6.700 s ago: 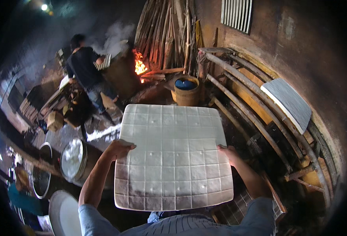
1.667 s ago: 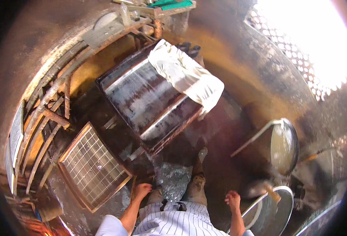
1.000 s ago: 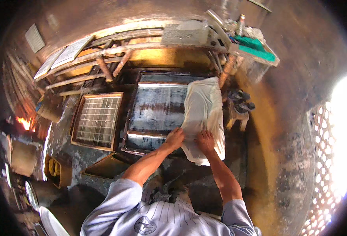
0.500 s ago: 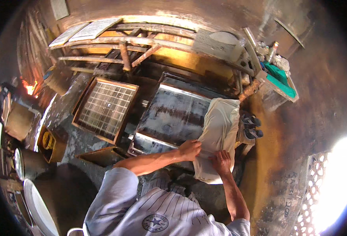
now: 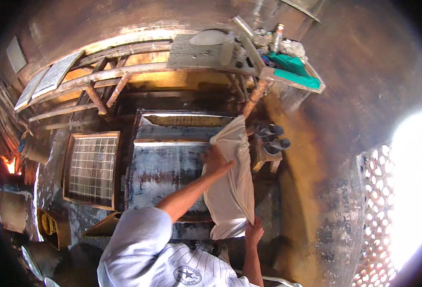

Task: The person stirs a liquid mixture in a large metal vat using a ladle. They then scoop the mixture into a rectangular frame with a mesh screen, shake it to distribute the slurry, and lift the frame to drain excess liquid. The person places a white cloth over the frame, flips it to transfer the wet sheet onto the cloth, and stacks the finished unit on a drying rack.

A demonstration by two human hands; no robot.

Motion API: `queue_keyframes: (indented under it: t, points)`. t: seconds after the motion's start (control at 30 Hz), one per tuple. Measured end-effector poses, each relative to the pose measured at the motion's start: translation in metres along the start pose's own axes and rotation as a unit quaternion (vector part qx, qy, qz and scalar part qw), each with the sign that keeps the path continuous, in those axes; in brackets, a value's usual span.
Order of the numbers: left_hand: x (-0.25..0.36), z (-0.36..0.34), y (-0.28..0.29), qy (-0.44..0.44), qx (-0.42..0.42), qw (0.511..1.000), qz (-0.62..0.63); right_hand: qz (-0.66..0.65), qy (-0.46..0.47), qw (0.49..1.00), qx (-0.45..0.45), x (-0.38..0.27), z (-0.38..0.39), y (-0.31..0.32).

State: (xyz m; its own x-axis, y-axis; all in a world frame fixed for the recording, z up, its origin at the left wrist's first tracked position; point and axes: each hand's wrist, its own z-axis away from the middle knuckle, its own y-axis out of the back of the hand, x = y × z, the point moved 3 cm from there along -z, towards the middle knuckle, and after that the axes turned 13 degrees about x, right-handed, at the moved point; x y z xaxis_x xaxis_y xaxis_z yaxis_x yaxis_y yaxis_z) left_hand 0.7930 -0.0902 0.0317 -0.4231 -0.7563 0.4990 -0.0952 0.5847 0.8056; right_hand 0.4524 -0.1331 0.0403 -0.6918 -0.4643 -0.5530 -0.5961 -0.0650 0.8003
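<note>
A white cloth (image 5: 227,189) was seen from above, draped in loose folds across the right end of a dark rectangular tray (image 5: 161,167) with bars across it. The cloth's lower right corner was gripped by the right hand (image 5: 254,231); folds were drawn toward that corner, so some pull seemed to be applied there. The left hand (image 5: 216,161) was placed over the cloth's left edge, its thumb spread away from the fingers; whether any fabric was pinched could not be told. With the two hands set well apart, the cloth was probably better kept from bunching. Beyond the cloth, dark sandals (image 5: 271,138) were set on a small stool (image 5: 267,161), perhaps to be kept off the floor. Left of the tray, a gridded frame (image 5: 92,167) was placed. Pale slabs (image 5: 57,72) were supported on the poles of a long counter (image 5: 146,69).
</note>
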Motion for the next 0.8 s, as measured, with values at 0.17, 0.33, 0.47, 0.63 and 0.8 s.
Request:
queue_keyframes:
  t: [0.17, 0.33, 0.47, 0.63, 0.8]
  points:
    - [0.144, -0.003, -0.043, 0.112, -0.165, 0.971, 0.132, -0.229, -0.226, 0.943, 0.085, 0.091, -0.038, 0.04]
    - [0.207, 0.023, 0.0, 0.117, -0.36, 0.841, 0.386, -0.339, -0.014, 0.934, 0.117, 0.044, -0.086, 0.167]
    - [0.286, 0.095, 0.116, -0.06, -0.561, 0.612, 0.554, -0.339, 0.038, 0.936, 0.089, -0.009, -0.125, 0.252]
    - [0.323, 0.145, 0.195, -0.222, -0.356, 0.756, 0.503, -0.482, 0.184, 0.855, -0.045, -0.094, -0.128, 0.312]
    - [0.299, 0.117, 0.311, -0.068, -0.25, 0.732, 0.631, -0.425, 0.272, 0.86, -0.073, -0.138, -0.105, 0.403]
